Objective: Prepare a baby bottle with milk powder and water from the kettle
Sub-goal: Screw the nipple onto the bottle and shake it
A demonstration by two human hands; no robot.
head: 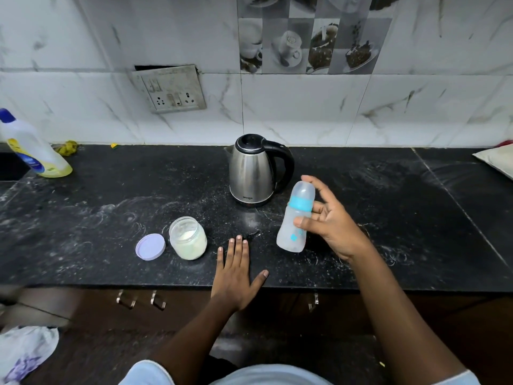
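Note:
My right hand (330,220) grips a translucent baby bottle (295,218) with a blue ring and a clear cap, held tilted just above the black counter (111,218). Flat on the counter near its front edge rests my left hand (236,276), fingers spread and holding nothing. A steel kettle (254,173) with a black handle and shut lid stands behind the bottle. To the left of my left hand is an open glass jar of milk powder (188,238), with its lilac lid (150,246) lying beside it.
A yellow cleaner bottle (33,148) with a blue cap leans at the far left by a sink edge. A wall socket plate (172,90) hangs loose on the tiled wall. A pale bag (497,159) lies at the far right. Cabinet handles (141,300) sit below the counter.

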